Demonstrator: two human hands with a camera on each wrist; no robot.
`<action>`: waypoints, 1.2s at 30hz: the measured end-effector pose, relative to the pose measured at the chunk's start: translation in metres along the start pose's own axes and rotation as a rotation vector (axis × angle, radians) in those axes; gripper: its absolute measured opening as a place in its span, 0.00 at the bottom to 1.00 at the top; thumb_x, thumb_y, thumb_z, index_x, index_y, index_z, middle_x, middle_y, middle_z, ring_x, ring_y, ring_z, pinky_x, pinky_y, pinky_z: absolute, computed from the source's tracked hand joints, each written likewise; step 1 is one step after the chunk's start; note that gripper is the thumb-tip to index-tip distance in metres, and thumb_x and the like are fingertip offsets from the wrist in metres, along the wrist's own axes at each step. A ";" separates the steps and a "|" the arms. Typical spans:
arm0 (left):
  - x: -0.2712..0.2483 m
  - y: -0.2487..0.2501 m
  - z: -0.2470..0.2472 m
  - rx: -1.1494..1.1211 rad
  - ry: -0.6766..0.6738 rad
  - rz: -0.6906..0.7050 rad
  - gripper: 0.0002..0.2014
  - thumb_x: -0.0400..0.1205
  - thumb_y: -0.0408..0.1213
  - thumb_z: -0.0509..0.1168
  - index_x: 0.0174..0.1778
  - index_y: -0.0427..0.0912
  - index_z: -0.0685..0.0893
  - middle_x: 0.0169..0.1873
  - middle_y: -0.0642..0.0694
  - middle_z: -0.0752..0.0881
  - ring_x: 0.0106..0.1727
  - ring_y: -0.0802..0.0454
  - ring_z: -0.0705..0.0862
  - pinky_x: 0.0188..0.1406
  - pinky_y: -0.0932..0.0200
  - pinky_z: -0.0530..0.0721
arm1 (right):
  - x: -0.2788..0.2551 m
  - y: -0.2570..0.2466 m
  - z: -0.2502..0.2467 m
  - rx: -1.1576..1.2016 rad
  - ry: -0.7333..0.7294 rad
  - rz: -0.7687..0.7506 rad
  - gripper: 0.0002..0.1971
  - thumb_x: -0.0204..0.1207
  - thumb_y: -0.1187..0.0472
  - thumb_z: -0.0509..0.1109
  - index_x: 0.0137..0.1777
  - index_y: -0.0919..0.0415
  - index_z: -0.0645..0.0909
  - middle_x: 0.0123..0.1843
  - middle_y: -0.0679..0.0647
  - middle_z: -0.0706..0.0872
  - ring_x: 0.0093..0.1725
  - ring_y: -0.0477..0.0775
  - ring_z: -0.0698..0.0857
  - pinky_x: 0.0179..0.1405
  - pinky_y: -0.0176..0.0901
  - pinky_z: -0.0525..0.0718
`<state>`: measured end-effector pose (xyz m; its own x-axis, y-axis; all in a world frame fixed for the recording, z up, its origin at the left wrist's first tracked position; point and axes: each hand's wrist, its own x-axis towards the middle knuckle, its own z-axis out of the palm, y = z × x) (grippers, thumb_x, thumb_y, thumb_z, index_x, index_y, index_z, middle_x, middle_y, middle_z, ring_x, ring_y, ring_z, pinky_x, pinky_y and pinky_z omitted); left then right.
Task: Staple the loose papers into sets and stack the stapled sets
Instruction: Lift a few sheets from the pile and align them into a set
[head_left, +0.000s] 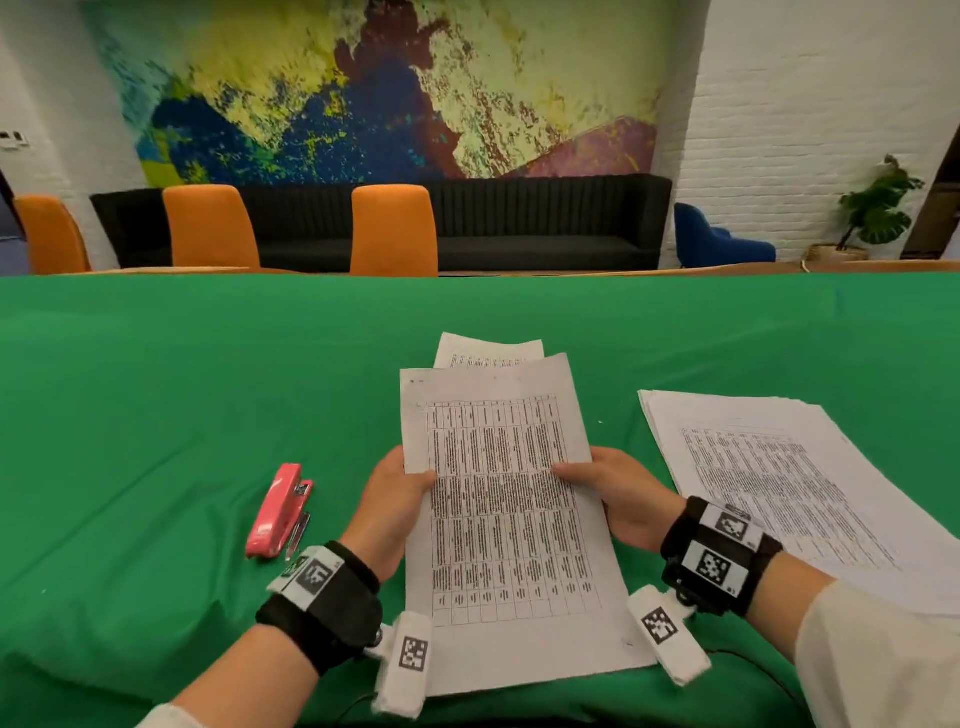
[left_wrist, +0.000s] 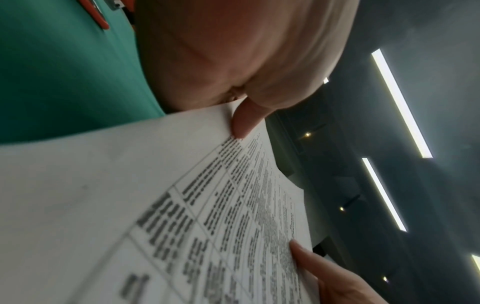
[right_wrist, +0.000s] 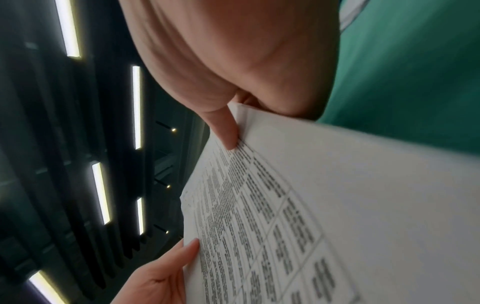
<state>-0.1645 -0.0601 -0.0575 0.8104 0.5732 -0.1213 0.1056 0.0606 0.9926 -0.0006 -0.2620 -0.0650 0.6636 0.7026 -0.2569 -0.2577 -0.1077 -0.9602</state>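
I hold a set of printed table sheets (head_left: 509, 514) tilted up over the green table, one hand on each long edge. My left hand (head_left: 400, 493) pinches the left edge, thumb on top, as the left wrist view shows with the thumb (left_wrist: 244, 121) on the paper (left_wrist: 155, 205). My right hand (head_left: 602, 488) pinches the right edge, its thumb (right_wrist: 226, 131) pressed on the sheet (right_wrist: 337, 195). A red stapler (head_left: 278, 512) lies on the cloth left of my left wrist. A stack of printed papers (head_left: 789, 483) lies at the right. Another sheet (head_left: 488, 351) peeks out behind the held set.
The green cloth (head_left: 182, 389) covers the whole table. Orange chairs (head_left: 395, 231) stand along the far edge, with a black sofa (head_left: 545, 223) behind them. A potted plant (head_left: 878, 208) stands at the far right.
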 end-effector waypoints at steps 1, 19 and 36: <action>-0.001 -0.002 0.002 0.005 0.008 0.004 0.15 0.92 0.28 0.57 0.66 0.48 0.85 0.55 0.48 0.94 0.55 0.46 0.94 0.52 0.46 0.90 | 0.001 0.002 -0.001 0.008 0.001 0.014 0.14 0.88 0.65 0.67 0.71 0.66 0.81 0.62 0.65 0.92 0.61 0.70 0.91 0.62 0.67 0.89; 0.024 0.051 -0.152 1.399 0.286 -0.003 0.24 0.79 0.62 0.75 0.62 0.49 0.88 0.55 0.50 0.92 0.51 0.50 0.88 0.54 0.51 0.87 | -0.001 0.012 -0.015 0.062 -0.056 0.016 0.19 0.83 0.65 0.70 0.71 0.71 0.80 0.64 0.69 0.91 0.59 0.68 0.91 0.67 0.68 0.87; 0.046 0.062 -0.124 1.106 -0.335 -0.045 0.29 0.68 0.34 0.87 0.61 0.56 0.85 0.49 0.44 0.92 0.37 0.54 0.88 0.36 0.56 0.84 | -0.001 0.018 -0.019 0.063 -0.035 -0.028 0.25 0.74 0.60 0.73 0.70 0.70 0.80 0.63 0.69 0.91 0.61 0.71 0.90 0.64 0.68 0.88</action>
<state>-0.1923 0.0715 -0.0004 0.8878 0.3333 -0.3173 0.4509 -0.7677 0.4553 0.0069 -0.2779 -0.0840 0.6464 0.7290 -0.2250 -0.2838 -0.0440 -0.9579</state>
